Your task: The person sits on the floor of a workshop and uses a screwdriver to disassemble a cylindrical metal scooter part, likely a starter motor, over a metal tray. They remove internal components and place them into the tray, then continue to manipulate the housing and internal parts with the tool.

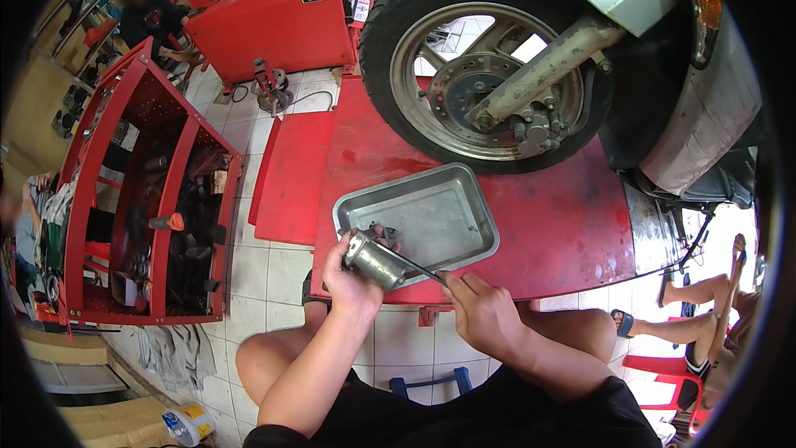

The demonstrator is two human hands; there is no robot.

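Red lift table (564,236), wheel (405,129) at 1 o'clock from the tray (444,220). Grip?

Left hand (352,286) clasps the metal cylinder (376,263) over the tray's 7 o'clock side, likely steadying it; right hand (483,313), at its 4 o'clock, pinches a thin rod (424,271) (far end unclear)

A head-worn fisheye looks down from close above.
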